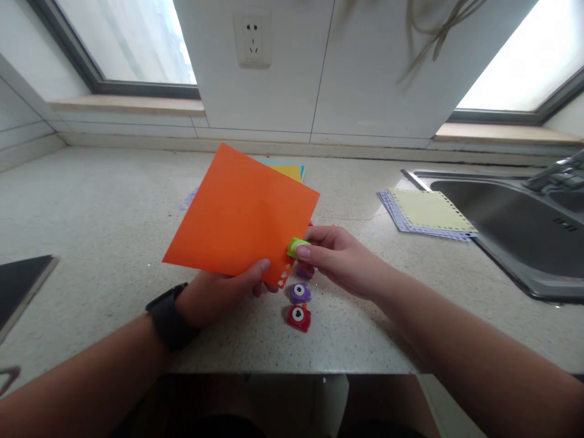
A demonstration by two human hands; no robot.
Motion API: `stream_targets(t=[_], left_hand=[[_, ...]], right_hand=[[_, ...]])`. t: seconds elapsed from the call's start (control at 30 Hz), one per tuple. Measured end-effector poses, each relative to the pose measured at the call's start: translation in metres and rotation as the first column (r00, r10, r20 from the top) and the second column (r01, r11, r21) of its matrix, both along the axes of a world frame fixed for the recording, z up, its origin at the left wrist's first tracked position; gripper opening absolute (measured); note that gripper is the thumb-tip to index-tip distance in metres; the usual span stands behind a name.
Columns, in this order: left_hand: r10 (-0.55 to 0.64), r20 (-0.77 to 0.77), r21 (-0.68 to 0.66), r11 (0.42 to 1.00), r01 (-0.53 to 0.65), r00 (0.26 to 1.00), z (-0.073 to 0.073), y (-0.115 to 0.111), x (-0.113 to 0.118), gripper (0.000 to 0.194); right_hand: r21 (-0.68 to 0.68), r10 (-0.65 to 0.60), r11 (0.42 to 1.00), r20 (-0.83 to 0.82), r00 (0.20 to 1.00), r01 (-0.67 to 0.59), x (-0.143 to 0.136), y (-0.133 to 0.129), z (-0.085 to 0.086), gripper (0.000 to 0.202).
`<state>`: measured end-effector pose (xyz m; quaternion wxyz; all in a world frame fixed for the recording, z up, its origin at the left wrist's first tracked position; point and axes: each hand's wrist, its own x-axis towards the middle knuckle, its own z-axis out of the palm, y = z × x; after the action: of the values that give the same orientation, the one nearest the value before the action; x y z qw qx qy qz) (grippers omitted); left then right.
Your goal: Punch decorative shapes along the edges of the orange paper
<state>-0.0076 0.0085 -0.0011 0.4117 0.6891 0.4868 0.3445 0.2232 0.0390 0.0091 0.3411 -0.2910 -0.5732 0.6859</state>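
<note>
My left hand grips the lower edge of an orange paper sheet, thumb on top and fingers underneath. The sheet is held tilted above the counter, with several small shapes cut near its lower right corner. In my right hand is a lime green craft punch, set on the sheet's right edge with my thumb on its top. Below the sheet's corner lie a purple craft punch and a red craft punch with a heart on its white button. Another purple punch is partly hidden by my right hand.
Yellow paper shows behind the orange sheet. On the right, pale yellow and lilac sheets with punched borders lie overlapping the rim of the sink. A dark flat object is at the counter's left edge.
</note>
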Motion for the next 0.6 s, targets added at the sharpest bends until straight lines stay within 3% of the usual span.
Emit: stream_targets(t=[0.6], left_hand=[[0.002,0.059,-0.052,0.999,0.001,0.998,0.0007,-0.0003,0.0027,0.030]], right_hand=[[0.009,-0.033,0.999,0.002,0.999,0.033,-0.0055,-0.0003,0.0023,0.029]])
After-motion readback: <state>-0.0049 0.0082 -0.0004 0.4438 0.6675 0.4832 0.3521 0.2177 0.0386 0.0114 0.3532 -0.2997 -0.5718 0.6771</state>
